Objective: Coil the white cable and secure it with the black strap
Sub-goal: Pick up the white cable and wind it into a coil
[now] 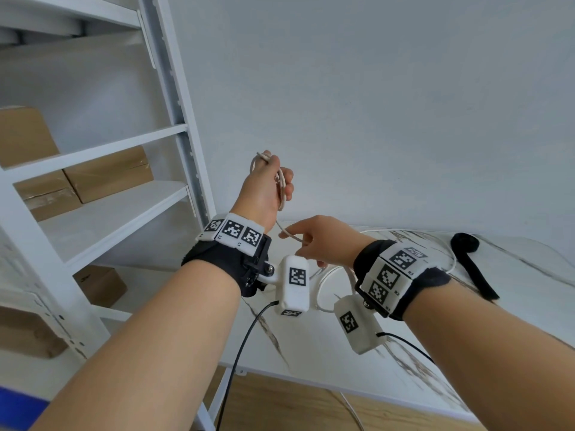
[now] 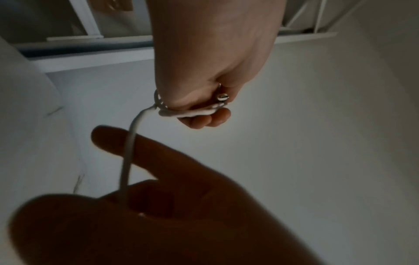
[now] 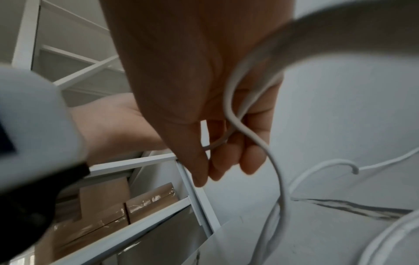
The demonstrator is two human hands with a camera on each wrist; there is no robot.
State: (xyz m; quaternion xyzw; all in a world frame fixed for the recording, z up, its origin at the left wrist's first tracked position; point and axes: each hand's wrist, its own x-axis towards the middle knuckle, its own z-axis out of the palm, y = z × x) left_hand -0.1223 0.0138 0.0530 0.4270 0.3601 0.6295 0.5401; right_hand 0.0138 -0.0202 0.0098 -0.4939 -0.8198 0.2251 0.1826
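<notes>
Several loops of cable (image 1: 281,185) sat gripped in the raised left hand (image 1: 264,188); the free run dropped down-right through the right hand's (image 1: 323,241) loosely curled fingers to the table (image 1: 311,346); the strap (image 1: 473,265) lay far right, nearer that hand.

The cable (image 3: 278,181) blurred near the right wrist lens; the left hand (image 1: 267,188) hid part of its coils.
</notes>
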